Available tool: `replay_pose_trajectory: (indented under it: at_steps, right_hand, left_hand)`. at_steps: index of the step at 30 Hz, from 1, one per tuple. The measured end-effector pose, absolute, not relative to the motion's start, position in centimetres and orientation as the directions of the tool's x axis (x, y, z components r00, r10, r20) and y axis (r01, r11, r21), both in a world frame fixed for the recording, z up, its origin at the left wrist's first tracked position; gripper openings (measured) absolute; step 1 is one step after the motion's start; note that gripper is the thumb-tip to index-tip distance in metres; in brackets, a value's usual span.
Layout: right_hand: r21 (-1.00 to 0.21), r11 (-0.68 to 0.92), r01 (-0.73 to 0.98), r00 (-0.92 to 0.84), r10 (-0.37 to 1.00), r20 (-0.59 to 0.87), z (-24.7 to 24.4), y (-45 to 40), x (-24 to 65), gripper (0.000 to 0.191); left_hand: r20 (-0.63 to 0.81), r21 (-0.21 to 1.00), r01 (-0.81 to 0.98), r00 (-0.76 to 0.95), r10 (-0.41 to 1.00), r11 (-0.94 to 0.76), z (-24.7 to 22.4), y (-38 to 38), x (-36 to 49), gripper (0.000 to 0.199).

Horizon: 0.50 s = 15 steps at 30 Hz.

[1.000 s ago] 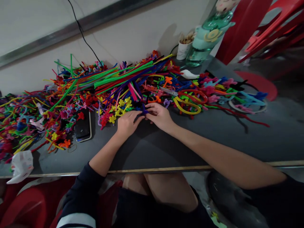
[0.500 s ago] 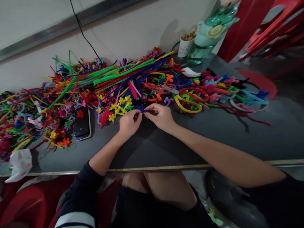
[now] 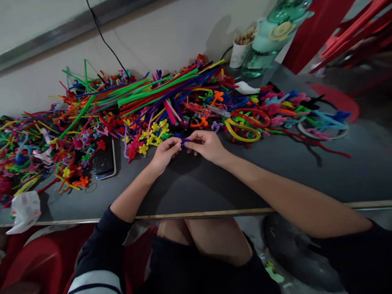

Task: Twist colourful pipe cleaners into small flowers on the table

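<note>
Between my two hands is a small dark purple-blue pipe cleaner [image 3: 184,141], bent into a compact shape that the fingers partly cover. My left hand [image 3: 165,153] pinches its left side with thumb and forefinger. From the right, my right hand [image 3: 206,146] grips it between thumb and fingertips. Both hands are held close together above the front of the dark grey table [image 3: 208,188]. Just beyond them lie yellow pipe-cleaner flowers [image 3: 156,132]. Scissors with red and yellow handles [image 3: 243,136] rest to the right of my right hand.
A long heap of coloured pipe cleaners [image 3: 159,92] runs along the wall. A phone [image 3: 104,161] lies to the left, with crumpled white tissue [image 3: 26,208] at the table edge. A green bottle [image 3: 263,45] and a white cup [image 3: 240,53] stand at the back right.
My left fingers have shifted from a raised pinch to a flatter grip on the purple-blue piece. Less of it shows between the hands now. The view has tilted slightly.
</note>
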State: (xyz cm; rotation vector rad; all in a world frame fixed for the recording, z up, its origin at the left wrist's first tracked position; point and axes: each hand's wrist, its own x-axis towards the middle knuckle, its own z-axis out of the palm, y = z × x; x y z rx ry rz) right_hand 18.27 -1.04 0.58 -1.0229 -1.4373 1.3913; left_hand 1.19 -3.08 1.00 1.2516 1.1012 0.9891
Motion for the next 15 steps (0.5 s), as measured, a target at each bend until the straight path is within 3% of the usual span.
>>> replay_pose_trajectory:
  at_steps: [4, 9, 15]
  right_hand:
    - [-0.998, -0.011, -0.056, -0.298, 0.955, 0.006, 0.77, -0.87, 18.36, 0.035]
    - [-0.997, -0.016, -0.082, -0.246, 0.969, 0.004, 0.69, -0.93, 18.2, 0.032]
    - [-0.996, -0.037, -0.08, -0.229, 0.973, -0.018, 0.53, -0.94, 18.17, 0.027]
  left_hand:
    - [-0.084, 0.994, 0.085, 0.21, 0.974, 0.067, 1.03, -2.91, 1.1, 0.02]
    - [0.099, 0.948, 0.289, 0.139, 0.985, -0.136, 0.47, -2.37, 0.67, 0.027]
    - [0.162, 0.832, 0.488, 0.242, 0.957, -0.264, 0.74, -2.99, 0.9, 0.026]
